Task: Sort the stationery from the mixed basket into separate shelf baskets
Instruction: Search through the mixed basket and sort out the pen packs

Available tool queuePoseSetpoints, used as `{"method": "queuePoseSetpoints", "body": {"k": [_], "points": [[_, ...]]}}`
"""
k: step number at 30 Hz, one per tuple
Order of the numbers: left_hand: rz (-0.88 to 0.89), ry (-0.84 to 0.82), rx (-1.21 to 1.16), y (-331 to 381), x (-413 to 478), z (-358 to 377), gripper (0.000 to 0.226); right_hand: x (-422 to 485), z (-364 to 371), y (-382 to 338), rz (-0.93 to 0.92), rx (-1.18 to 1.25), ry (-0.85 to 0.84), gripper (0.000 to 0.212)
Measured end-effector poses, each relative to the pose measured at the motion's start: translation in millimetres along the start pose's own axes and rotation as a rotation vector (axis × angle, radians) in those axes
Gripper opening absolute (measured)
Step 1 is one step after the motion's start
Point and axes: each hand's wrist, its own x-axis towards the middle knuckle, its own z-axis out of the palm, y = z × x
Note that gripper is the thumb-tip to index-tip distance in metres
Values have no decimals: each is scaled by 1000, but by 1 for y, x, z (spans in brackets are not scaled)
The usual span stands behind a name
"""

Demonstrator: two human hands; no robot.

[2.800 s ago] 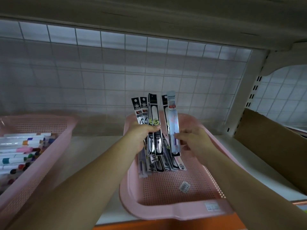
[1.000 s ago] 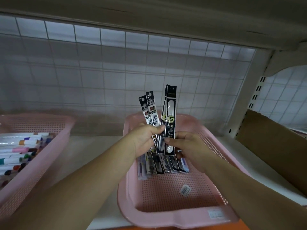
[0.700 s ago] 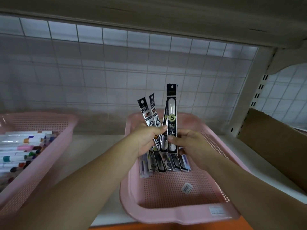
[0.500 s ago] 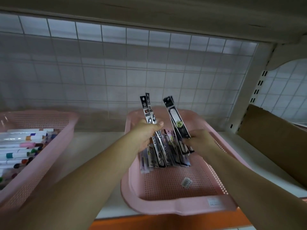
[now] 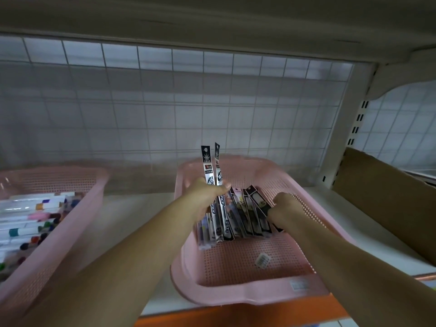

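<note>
Filing into basket [image 5: 247, 293]. Gripping 2 upright packs [image 5: 208, 166] in left hand [image 5: 205, 194]; pinching 1 pack [image 5: 258, 201] onto row [image 5: 238, 223] with right hand [image 5: 286, 206]. Next, likely: lay 2 alongside.

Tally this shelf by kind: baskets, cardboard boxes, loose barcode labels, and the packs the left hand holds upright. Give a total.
Pink baskets: 2 (marker basket, pack basket)
Cardboard box: 1
Loose barcode label: 1
Upright packs in the left hand: 2
Total: 6
</note>
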Motion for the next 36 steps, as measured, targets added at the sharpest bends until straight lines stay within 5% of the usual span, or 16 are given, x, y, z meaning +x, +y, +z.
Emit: {"method": "queuePoseSetpoints", "body": {"k": [7,13,21,24,27,29,34,36], "points": [[19,-16,-12,-2,6,1,83,-10,-2,-5,-93,-155,-12,21],[33,29,-30,-5,11,1,82,-7,-2,-5,-143,-160,76,42],[61,32,-123,-9,16,-1,77,-16,-3,-14,-226,-320,61,34],[75,66,-178,-8,19,-2,79,-22,-6,-19,-356,-94,180,28],[84,80,-268,-7,23,-5,73,-33,-7,-26,-408,330,-121,13],[86,47,-353,-4,24,-6,59,-36,-5,-28,-462,332,-295,15],[110,-104,-242,-2,18,-2,31,-34,0,-28,-504,325,-371,26],[114,-129,-176,-2,17,-1,42,-33,1,-27,-485,327,-393,28]]}}
